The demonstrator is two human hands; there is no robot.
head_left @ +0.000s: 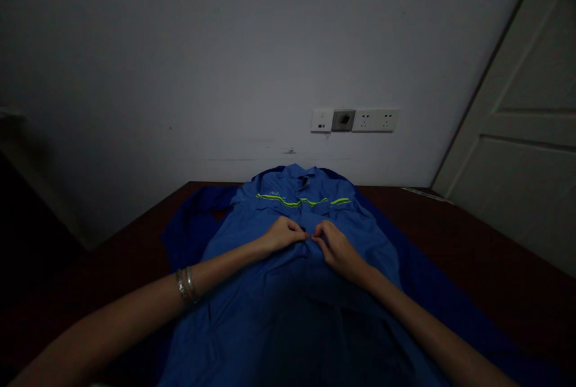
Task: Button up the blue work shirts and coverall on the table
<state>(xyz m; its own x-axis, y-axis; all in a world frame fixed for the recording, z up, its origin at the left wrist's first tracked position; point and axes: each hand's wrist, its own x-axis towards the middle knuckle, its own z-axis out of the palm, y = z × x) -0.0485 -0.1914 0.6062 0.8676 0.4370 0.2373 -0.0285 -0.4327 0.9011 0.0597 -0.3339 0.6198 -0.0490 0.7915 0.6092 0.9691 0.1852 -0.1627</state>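
A blue work jacket (360,237) lies face up, its collar toward the wall, with yellow-green stripes across the chest and darker blue sleeves spread to the sides. At the middle of its front opening, my left hand (283,235) is closed in a pinch on the cloth. Close beside it, my right hand (337,248) pinches the front edge from the other side, the fingertips of both hands nearly meeting. Whether a button or a zip lies between them is too dark and small to tell. The jacket's lower part is in shadow.
Under the jacket is a dark reddish-brown table (144,249), its far edge near a pale wall (202,63). Wall sockets (373,120) sit above the table. A panelled door (513,117) stands at the right. A thin flat item (425,194) lies at the far right edge.
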